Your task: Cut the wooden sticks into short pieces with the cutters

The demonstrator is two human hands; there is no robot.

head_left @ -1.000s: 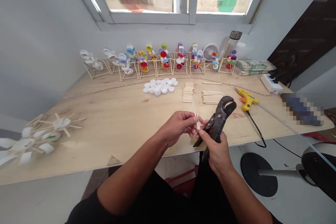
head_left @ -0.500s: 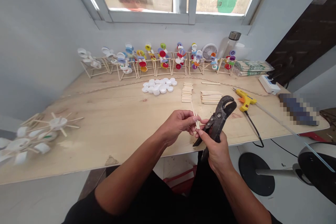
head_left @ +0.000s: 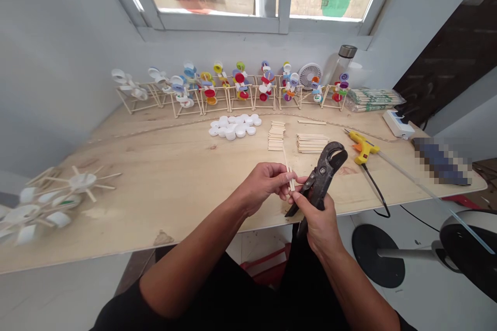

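Where the plywood bench (head_left: 155, 201) meets the wall, a row of stick-framed bottle-cap models (head_left: 236, 94) stands, with white bottle caps (head_left: 233, 126), stacked wooden sticks (head_left: 312, 143) and a yellow glue gun (head_left: 363, 147) lying nearer. Above the bench's front edge, the right hand (head_left: 320, 230) clenches the handles of black metal cutting pliers (head_left: 322, 181), their jaws parted. The left hand (head_left: 264, 186) pinches a thin wooden stick (head_left: 289, 178) between its fingers (head_left: 281, 175), the stick's lower end just beside the pliers
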